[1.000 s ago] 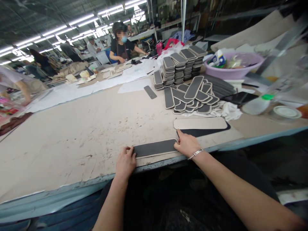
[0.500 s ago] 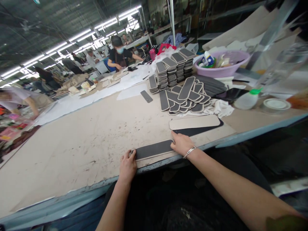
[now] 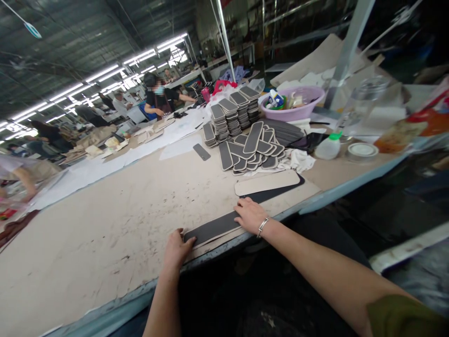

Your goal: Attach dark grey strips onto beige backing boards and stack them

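Observation:
A long dark grey strip with a pale border (image 3: 210, 229) lies near the front edge of the table. At its left end my left hand (image 3: 176, 249) grips it, thumb on top and fingers around the far corner. My right hand (image 3: 250, 215), with a bracelet at the wrist, holds the right end between thumb and fingers and covers it. Just beyond that hand, a beige strip with rounded ends (image 3: 268, 182) rests partly over a black strip (image 3: 277, 192).
Bordered grey pieces lie in a loose pile (image 3: 249, 147), with neat stacks (image 3: 229, 121) behind. To the right are a purple basin (image 3: 298, 110), a green-capped bottle (image 3: 328, 147) and a round lidded tub (image 3: 362, 152). A co-worker (image 3: 161, 98) sits across the table.
The camera view has shifted, so the scene sits further left. My right hand has changed from a pointing finger at the strip's end to several fingers over it. My left hand stays at its end.

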Motion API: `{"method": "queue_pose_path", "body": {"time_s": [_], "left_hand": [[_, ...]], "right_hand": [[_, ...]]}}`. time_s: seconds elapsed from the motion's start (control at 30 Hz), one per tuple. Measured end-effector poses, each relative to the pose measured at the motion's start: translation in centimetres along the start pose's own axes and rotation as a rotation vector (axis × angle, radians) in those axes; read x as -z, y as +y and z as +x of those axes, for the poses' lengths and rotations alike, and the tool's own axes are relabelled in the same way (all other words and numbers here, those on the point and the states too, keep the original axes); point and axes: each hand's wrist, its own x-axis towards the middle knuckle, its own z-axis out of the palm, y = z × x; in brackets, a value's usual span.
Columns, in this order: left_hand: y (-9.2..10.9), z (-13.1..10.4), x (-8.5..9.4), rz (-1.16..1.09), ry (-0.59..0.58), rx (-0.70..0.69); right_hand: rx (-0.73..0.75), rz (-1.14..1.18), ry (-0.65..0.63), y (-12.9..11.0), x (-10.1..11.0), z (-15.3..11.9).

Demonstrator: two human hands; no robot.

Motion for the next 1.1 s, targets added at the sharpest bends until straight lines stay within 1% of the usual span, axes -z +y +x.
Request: {"method": "queue_pose_path", "body": {"time_s": [0.1, 0.17, 0.2, 0.27, 0.33, 0.37, 0.43, 0.5, 0.57, 0.6, 0.63, 0.7, 0.8, 0.87, 0.9, 0.93, 1.0, 1.03, 1.1], "left_hand": [[-0.1, 0.4, 0.6, -0.053, -0.086, 0.018], [-0.4, 0.4, 1.1, -0.169, -0.084, 0.017], [-0.5, 0.3, 1.4, -0.285, -0.081, 0.006], [-0.5, -0.1, 2.2, -0.629, -0.087, -0.024], [0.1, -0.5, 3.5, -0.977, -0.101, -0.043], [0.6, -0.7, 4.1, -1.097, -0.110, -0.045], [1.9, -0.8, 5.3, -1.238, -0.114, -0.049], [3.6, -0.7, 5.7, -1.333, -0.062, -0.047], [5.3, -0.4, 5.2, -1.441, 0.025, -0.018], [6.1, -0.4, 4.5, -1.491, 0.046, 0.008], [6.8, -0.4, 3.8, -1.538, 0.033, 0.040], [7.6, -0.6, 2.1, -1.633, -0.045, 0.117], [7.7, -1.1, 0.1, -1.802, -0.208, 0.199], [7.2, -1.2, -0.3, -1.892, -0.305, 0.183], [7.0, -1.2, -0.3, -1.916, -0.331, 0.159], [6.8, -1.1, -0.3, -1.921, -0.331, 0.138], [6.5, -0.8, -0.1, -1.879, -0.288, 0.120], [6.5, -0.8, 0.0, -1.844, -0.277, 0.119], [6.6, -0.8, 0.0, -1.788, -0.303, 0.098]], "right_hand": [[0.024, 0.016, -0.016, 0.1, 0.1, 0.2], [0.043, 0.043, -0.007, 0.1, 0.1, 0.3], [0.069, 0.066, 0.003, 0.1, 0.1, 0.3], [0.148, 0.135, 0.051, 0.0, 0.3, 0.3], [0.222, 0.225, 0.126, -0.5, 0.6, 0.2], [0.246, 0.270, 0.154, -0.9, 0.8, 0.1], [0.273, 0.349, 0.159, -1.8, 1.1, 0.0], [0.300, 0.427, 0.100, -2.7, 1.4, -0.3], [0.319, 0.532, 0.021, -3.4, 1.3, -0.6], [0.311, 0.590, -0.010, -3.7, 1.1, -0.8], [0.287, 0.645, -0.031, -3.9, 0.8, -1.0], [0.207, 0.725, -0.057, -4.1, -0.1, -1.2], [0.093, 0.786, -0.102, -4.1, -1.3, -1.3], [0.028, 0.804, -0.125, -4.0, -1.8, -1.2], [-0.003, 0.807, -0.130, -3.9, -2.0, -1.1], [-0.030, 0.811, -0.141, -3.9, -2.2, -1.0], [-0.065, 0.850, -0.172, -4.0, -2.4, -0.8], [-0.071, 0.897, -0.184, -4.2, -2.6, -0.8], [-0.066, 1.040, -0.190, -4.5, -2.7, -0.6]]}}
